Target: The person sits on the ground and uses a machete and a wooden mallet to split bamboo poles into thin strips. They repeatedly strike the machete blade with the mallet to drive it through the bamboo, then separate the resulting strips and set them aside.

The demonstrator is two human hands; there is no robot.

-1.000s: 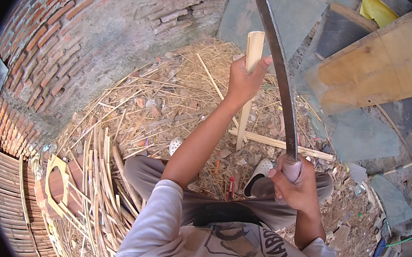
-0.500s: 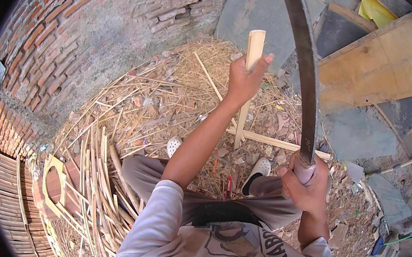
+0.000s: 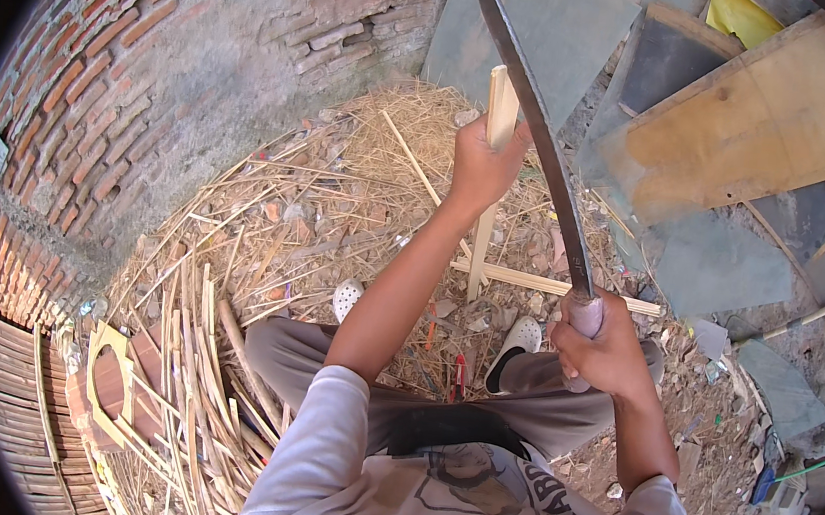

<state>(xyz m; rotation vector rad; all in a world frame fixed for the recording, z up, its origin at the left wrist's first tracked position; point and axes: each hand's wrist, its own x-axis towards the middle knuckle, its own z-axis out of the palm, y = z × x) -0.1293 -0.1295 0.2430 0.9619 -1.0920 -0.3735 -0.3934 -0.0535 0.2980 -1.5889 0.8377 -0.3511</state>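
Observation:
My left hand (image 3: 483, 167) is closed around the upper part of a pale wooden strip (image 3: 502, 106), which looks like split bamboo and stands upright. The strip's lower end comes down by a bundle of thin pale sticks (image 3: 531, 280) on the ground. In my right hand (image 3: 609, 349) is the handle of a machete (image 3: 553, 162) with a long, dark, slightly curved blade. The blade slants up and to the left, its upper part passing close to the strip's top and hiding part of my left fingers. Whether blade and strip touch, I cannot tell.
Long split sticks (image 3: 205, 366) are heaped at the left beside a brick wall (image 3: 150, 79). Straw and rubble (image 3: 338, 199) cover the ground around my white clogs (image 3: 521, 334). Grey sheets (image 3: 723, 270) and a tan board (image 3: 747, 132) lie at the right. A red-handled tool (image 3: 460, 373) lies between my legs.
The machete has tilted left, its blade moving from near upright to a slant beside the strip's top. My right hand has shifted slightly left. My left hand still grips the strip in nearly the same place.

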